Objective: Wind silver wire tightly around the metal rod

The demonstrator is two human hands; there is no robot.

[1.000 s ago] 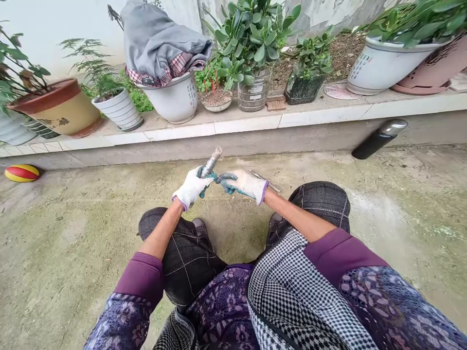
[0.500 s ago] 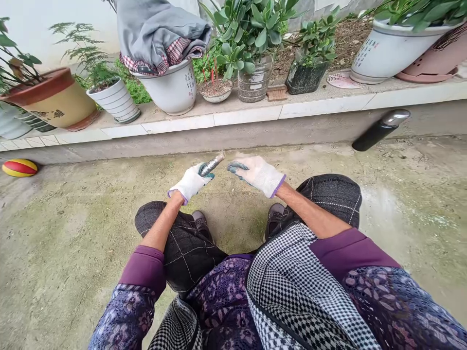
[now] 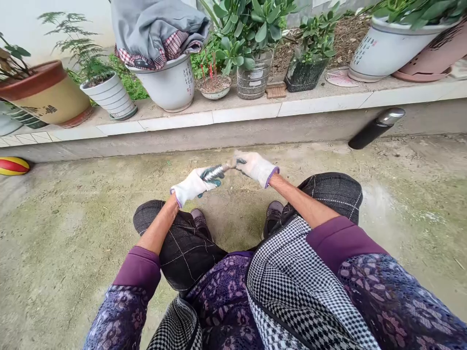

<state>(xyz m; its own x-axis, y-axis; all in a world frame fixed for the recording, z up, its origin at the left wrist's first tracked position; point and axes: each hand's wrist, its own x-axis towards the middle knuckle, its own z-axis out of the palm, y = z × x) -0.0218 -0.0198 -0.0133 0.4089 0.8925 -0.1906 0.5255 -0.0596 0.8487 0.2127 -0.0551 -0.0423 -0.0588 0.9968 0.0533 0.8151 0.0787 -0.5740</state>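
A short silver ribbed rod (image 3: 214, 173) with a paler, brownish end lies across my left hand (image 3: 197, 184). That hand wears a white glove with a teal palm and purple cuff, and its fingers are closed around the rod. My right hand (image 3: 255, 167), in a matching glove, meets the rod's pale far end with its fingers bent together. Blur at that end hides exactly how the fingertips grip it. Both hands are held above the concrete ground, in front of my knees.
A tiled ledge (image 3: 244, 113) runs across the back, bearing several potted plants and a white pot (image 3: 166, 90) topped with grey cloth (image 3: 156, 29). A black flask (image 3: 375, 129) stands at the right, by the ledge. A red and yellow ball (image 3: 13, 166) rests far left.
My right hand has moved left and my left hand slightly right, closing the gap between them. The right fingers now meet the rod's pale end.
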